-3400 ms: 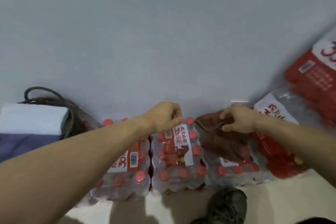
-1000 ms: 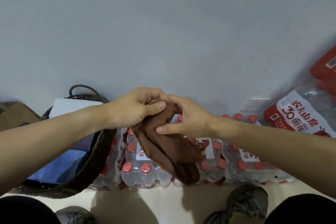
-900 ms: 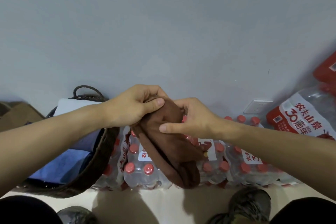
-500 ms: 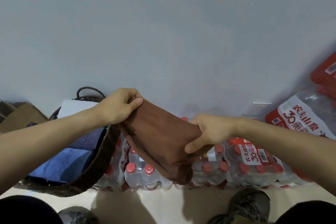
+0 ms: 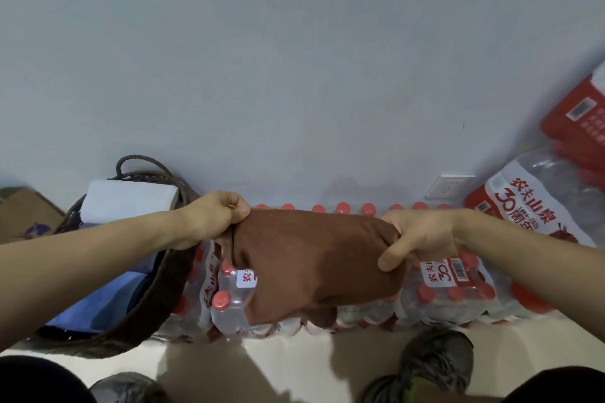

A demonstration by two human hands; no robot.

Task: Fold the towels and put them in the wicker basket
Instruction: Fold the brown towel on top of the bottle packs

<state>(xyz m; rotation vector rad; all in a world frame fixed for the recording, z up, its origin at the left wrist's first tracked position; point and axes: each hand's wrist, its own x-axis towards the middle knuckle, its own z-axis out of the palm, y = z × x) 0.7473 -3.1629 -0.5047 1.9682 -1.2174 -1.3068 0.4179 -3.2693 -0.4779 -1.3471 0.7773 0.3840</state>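
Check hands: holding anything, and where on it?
Both hold the brown towel: left hand grips its upper left corner, right hand pinches its right edge.

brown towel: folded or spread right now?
Spread, not finished folding. The brown towel is pulled taut between the left hand and right hand, each grip on a top end, outside the wicker basket.

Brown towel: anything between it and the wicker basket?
Nothing visible. The brown towel hangs between the left hand and right hand, above the water bottle packs. The wicker basket sits to its left, open-topped, with folded towels already inside.
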